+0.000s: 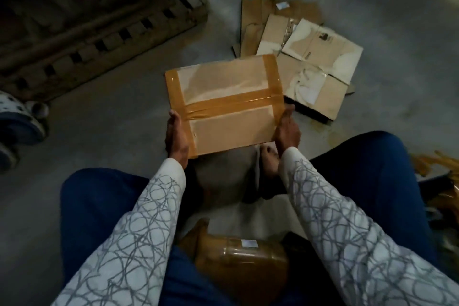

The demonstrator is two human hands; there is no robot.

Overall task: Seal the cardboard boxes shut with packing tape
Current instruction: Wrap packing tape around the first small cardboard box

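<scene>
A flat cardboard box (223, 104) is held above the floor in front of me. Brown packing tape runs across its middle seam and along both short edges. My left hand (176, 137) grips its near left edge, thumb on top. My right hand (286, 129) grips the near right edge, thumb up against the side. A roll of brown packing tape (238, 258) lies in my lap between my arms.
Several flattened cardboard boxes (310, 57) lie on the grey floor beyond and to the right. A wooden pallet (99, 27) is at the upper left. Crumpled tape scraps (432, 164) lie at the right edge. Another person's patterned clothing (15, 119) shows at far left.
</scene>
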